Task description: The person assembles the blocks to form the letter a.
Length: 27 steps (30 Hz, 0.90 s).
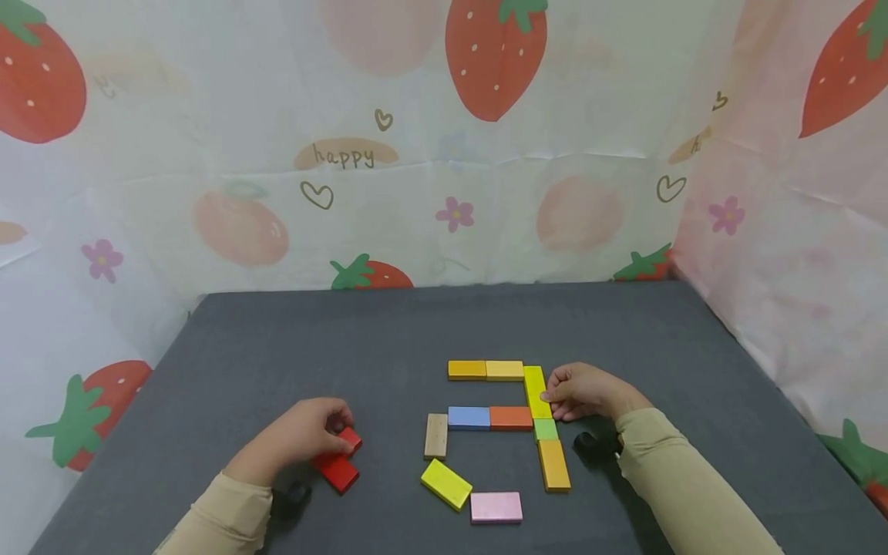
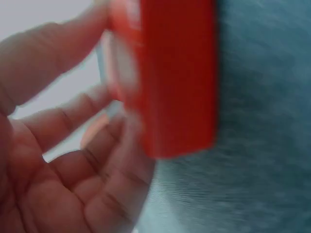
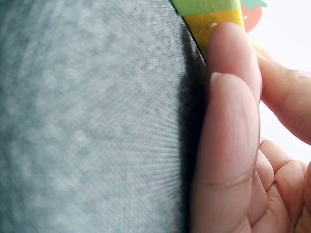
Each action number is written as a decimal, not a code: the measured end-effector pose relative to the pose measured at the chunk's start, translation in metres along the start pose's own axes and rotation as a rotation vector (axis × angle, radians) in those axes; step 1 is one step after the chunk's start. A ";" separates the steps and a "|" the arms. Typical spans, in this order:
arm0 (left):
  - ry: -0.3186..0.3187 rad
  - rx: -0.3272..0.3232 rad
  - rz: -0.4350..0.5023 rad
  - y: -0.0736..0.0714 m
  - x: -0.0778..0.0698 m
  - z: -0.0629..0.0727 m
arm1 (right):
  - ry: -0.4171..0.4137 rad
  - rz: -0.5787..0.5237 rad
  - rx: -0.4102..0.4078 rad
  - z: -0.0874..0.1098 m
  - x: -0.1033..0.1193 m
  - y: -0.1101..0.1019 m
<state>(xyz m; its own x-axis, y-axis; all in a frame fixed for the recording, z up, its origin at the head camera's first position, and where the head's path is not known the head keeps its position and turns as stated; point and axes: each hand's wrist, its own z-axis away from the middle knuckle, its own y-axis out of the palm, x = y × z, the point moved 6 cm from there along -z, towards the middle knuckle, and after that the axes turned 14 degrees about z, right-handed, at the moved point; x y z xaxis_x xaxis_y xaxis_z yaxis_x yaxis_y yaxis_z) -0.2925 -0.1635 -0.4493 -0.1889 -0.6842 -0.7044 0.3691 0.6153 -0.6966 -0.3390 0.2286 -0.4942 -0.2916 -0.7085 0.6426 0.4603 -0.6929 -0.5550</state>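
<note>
My left hand [image 1: 303, 432] pinches a red block [image 1: 351, 440] at the left of the table, its thumb and fingertips against the block in the left wrist view. A second red block [image 1: 336, 472] lies just in front of it, partly under the hand. My right hand [image 1: 590, 391] touches the right side of a bright yellow block [image 1: 535, 391]. In the right wrist view its fingers [image 3: 228, 131] lie fairly straight, fingertips against the yellow end beside a green block [image 1: 545, 429]. An orange-yellow block [image 1: 554, 465] continues that column toward me.
Two yellow-orange blocks [image 1: 467, 370] form a back row. A blue block [image 1: 469, 418] and an orange-red block [image 1: 511, 418] make a middle row, with a wooden block [image 1: 435, 436] at its left. A tilted yellow block [image 1: 446, 484] and a pink block [image 1: 496, 508] lie nearer on the grey table [image 1: 312, 331].
</note>
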 end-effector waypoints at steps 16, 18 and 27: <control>-0.099 -0.014 -0.082 0.012 -0.020 -0.007 | 0.011 0.003 -0.007 -0.003 -0.002 0.000; -0.070 -0.026 -0.088 0.012 -0.028 -0.009 | 0.008 0.003 -0.007 -0.003 -0.002 0.000; 0.034 0.014 -0.032 0.026 -0.082 -0.019 | -0.003 0.006 0.002 0.001 0.001 -0.001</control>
<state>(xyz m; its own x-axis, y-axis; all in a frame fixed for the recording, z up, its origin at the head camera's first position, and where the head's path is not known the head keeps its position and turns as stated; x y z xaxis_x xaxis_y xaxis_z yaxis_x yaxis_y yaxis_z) -0.2850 -0.0837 -0.4119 -0.2320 -0.6895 -0.6861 0.3754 0.5872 -0.7171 -0.3388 0.2283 -0.4927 -0.2866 -0.7122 0.6408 0.4639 -0.6884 -0.5577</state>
